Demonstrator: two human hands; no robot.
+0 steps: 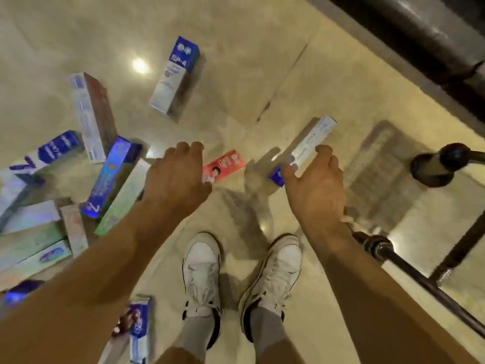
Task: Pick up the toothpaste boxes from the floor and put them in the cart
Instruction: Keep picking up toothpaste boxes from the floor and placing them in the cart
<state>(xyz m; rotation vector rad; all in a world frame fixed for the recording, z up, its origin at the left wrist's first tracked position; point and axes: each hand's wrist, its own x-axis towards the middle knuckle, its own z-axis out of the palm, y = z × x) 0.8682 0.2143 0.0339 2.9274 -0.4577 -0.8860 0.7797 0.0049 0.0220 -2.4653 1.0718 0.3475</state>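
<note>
2 hands down low over the glossy beige tile floor (pixel 262 61). Left hand (pixel 178 177) has its fingers curled over the near end of a small red cardboard toothpaste box (pixel 228 162), contact unclear tbh. Right hand (pixel 315 185) straddles a long white-and-blue toothpaste box (pixel 312 137), thumb on 1 side, fingers on the other; can't tell if it's gripped. Dark metal cart frame (pixel 409 266) sits right of those fingers.

On the floor (pixel 262 61), a heap of boxes (pixel 112 177) lies left. A lone box (pixel 174 77) lies ahead of it, apart. A small box (pixel 225 164) lies between the hands, partly under the left hand (pixel 175 179). A long box (pixel 312 141) lies under the right hand (pixel 317 187). The cart (pixel 378 246) stands right, and the shoes (pixel 202 271) are behind the hands.
</note>
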